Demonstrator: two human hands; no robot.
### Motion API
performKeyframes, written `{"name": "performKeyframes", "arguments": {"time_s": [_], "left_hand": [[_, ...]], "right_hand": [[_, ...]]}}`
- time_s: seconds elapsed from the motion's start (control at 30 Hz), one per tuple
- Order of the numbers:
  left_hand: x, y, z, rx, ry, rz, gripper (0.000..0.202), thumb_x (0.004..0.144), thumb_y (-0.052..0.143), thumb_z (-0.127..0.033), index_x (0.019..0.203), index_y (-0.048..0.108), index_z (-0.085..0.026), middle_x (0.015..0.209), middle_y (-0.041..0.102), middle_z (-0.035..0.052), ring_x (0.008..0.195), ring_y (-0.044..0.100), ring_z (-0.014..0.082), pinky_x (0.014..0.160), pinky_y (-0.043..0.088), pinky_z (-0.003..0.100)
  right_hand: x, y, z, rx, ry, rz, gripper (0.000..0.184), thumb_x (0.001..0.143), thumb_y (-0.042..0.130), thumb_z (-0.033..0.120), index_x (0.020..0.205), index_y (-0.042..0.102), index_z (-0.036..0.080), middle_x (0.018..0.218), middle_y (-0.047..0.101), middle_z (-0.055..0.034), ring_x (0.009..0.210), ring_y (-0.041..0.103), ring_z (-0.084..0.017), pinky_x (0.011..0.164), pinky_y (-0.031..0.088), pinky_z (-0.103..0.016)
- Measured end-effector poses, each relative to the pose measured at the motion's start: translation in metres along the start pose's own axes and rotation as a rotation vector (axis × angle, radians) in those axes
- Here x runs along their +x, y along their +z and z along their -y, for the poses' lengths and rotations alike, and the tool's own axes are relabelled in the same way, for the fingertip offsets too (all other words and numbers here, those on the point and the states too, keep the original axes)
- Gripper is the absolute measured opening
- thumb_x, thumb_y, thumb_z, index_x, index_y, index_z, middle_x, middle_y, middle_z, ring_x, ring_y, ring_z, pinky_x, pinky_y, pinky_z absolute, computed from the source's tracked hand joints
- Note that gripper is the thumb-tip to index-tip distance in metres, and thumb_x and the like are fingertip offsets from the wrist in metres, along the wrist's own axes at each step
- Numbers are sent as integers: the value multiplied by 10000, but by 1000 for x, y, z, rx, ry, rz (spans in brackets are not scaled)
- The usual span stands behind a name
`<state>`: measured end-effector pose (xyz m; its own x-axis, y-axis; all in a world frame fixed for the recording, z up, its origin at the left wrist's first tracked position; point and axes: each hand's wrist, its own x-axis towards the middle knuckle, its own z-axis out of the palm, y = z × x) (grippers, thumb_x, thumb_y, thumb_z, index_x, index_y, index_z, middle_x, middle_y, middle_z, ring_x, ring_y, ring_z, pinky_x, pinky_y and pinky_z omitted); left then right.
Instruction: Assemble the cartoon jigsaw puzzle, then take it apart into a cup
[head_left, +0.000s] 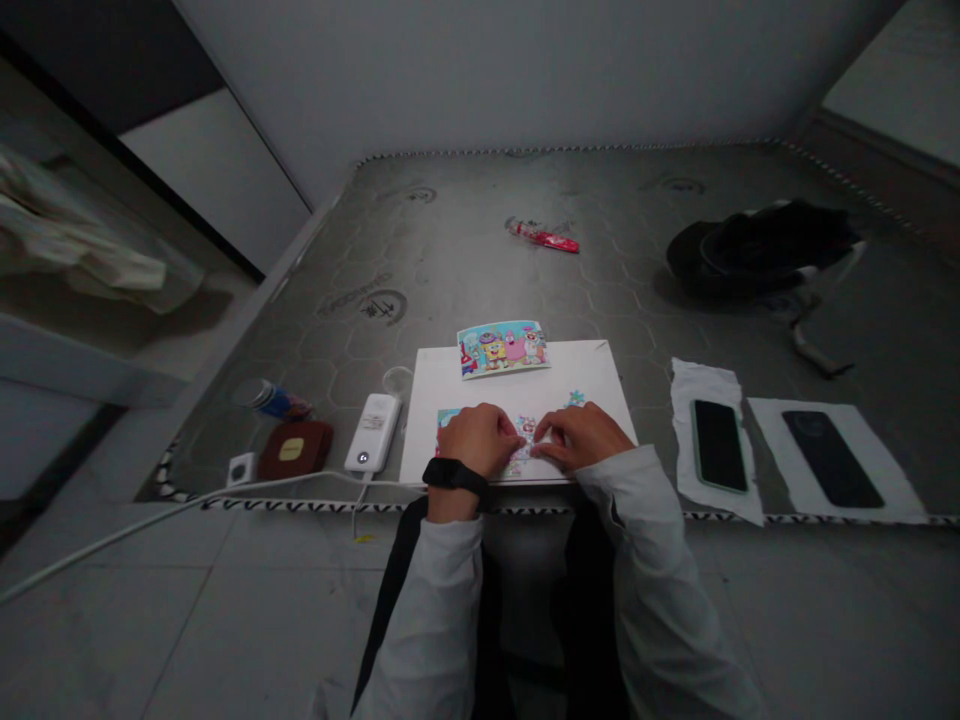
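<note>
A white board (435,377) lies flat in front of me, with a cartoon picture card (504,349) across its far edge. Over its near half, my left hand (480,440), with a black band at the wrist, has its fingertips pinched together. Facing it from the right, my right hand (583,437) is pinched too. The two sets of fingertips almost meet above small colourful pieces (523,462); anything between them is too small to make out. Part of a blue-edged picture (445,416) shows beside my left hand, which hides the rest. A small blue knobbed piece (576,398) lies beyond my right hand.
To the left are a white power bank (373,432) with a cable, a brown case (295,449) and a blue can-like item (279,401). A phone (718,446) and a dark phone-shaped item (832,458) lie right. Farther back are a red pen-like item (546,237) and black bag (757,250).
</note>
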<state>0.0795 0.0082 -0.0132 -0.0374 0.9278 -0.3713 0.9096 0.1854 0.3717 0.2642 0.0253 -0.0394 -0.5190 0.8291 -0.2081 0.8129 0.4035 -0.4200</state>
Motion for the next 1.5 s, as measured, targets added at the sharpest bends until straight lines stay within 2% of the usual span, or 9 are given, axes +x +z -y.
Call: {"name": "performKeyframes", "arguments": {"time_s": [0.3, 0.6, 0.93, 1.13, 1.3, 1.5], "left_hand": [[0, -1, 0, 10, 7, 3, 170, 732, 743, -436, 787, 764, -277, 880, 778, 34, 831, 696, 222, 719, 499, 314], [0, -2, -1, 14, 10, 8, 170, 734, 740, -424, 791, 770, -267, 908, 780, 40, 847, 696, 221, 730, 498, 311], [0, -2, -1, 9, 7, 18, 169, 739, 742, -422, 789, 765, -262, 899, 776, 41, 833, 694, 217, 715, 496, 306], [0, -1, 0, -2, 9, 19, 162, 739, 742, -426, 773, 759, -269, 888, 776, 33, 836, 695, 220, 712, 497, 317], [0, -1, 1, -9, 14, 18, 160, 743, 741, -422, 771, 757, -266, 872, 773, 33, 822, 691, 211, 718, 499, 315], [-2, -5, 0, 6, 65, -10, 116, 739, 753, -384, 784, 760, -277, 852, 765, 16, 804, 682, 206, 713, 488, 313]], "right_hand": [[2, 8, -4, 63, 38, 9, 180, 848, 749, 384, 946, 720, 236, 786, 694, 8, 752, 614, -155, 718, 350, -291], [1, -2, 2, 3, 23, 51, 184, 825, 769, 391, 952, 766, 256, 797, 704, -13, 800, 632, -179, 734, 360, -299], [1, -5, 3, 39, 37, 115, 176, 771, 810, 334, 928, 773, 265, 736, 692, 21, 730, 622, -156, 707, 363, -285], [-5, -11, -6, 57, 20, 115, 180, 785, 791, 404, 910, 779, 275, 740, 693, 20, 723, 624, -150, 686, 358, -280], [-18, -19, -21, 66, 114, 102, 229, 749, 803, 417, 908, 753, 260, 738, 679, 29, 708, 623, -144, 652, 359, -263], [-23, -20, -24, 92, 146, 192, 276, 716, 811, 307, 974, 734, 248, 729, 666, 51, 681, 608, -124, 642, 367, -242]]}}
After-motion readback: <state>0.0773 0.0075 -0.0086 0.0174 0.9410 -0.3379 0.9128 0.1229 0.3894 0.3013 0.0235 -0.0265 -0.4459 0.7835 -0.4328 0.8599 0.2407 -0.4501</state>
